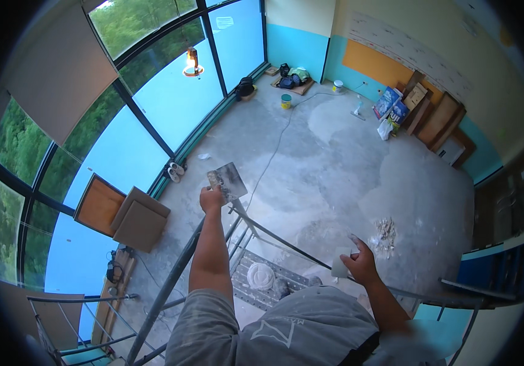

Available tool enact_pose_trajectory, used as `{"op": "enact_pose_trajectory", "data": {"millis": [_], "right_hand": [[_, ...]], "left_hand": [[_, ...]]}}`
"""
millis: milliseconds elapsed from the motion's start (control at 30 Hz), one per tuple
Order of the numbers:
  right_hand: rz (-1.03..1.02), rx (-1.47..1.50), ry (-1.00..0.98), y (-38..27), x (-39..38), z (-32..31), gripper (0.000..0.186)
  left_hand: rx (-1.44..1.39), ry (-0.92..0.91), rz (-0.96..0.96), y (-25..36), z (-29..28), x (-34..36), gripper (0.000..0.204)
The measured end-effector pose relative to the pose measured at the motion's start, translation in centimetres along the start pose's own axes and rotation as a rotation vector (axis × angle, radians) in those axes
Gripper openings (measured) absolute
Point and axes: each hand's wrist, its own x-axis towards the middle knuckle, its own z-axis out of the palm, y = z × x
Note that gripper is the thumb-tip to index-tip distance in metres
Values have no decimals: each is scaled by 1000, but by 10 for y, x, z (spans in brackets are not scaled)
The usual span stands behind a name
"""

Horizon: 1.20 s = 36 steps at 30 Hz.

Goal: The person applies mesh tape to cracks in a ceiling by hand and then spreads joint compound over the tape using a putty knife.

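Note:
My left hand (pixel 211 199) is stretched out over the scaffold's rail and closed around the handle of a plastering trowel (pixel 230 181). Its flat, rectangular metal blade is smeared with grey and white. On the other side, my right hand (pixel 361 263) pinches a pale, flat, square-edged piece (pixel 340 262) between thumb and fingers; its exact kind I cannot make out. That hand is close to the right-hand rail, with some fingers raised. Below me a round white tub (pixel 261 276) sits on the perforated metal platform (pixel 247 300).
Scaffold rails (pixel 173 277) surround me. Far below, the concrete floor (pixel 311 158) holds a cable, a yellow-green bucket (pixel 286 101) and a debris heap (pixel 386 235). Boards (pixel 439 119) lean at the right wall. A brown chair (pixel 141 218) stands by the windows (pixel 170 79).

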Motion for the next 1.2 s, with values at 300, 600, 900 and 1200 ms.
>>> {"op": "enact_pose_trajectory", "data": {"millis": [300,600,900,1200], "right_hand": [[-57,301,24,-26,42,44,68],[-10,534,-141,-59,63,76,54],[4,407,15,-10,46,62,19],[0,314,40,-1,26,42,16]], "left_hand": [[-462,-511,558,24,-21,-134,27],[-283,-585,710,39,-66,-215,31],[342,21,1117,29,-70,-30,19],[397,-4,1088,20,-45,-25,22]]}}
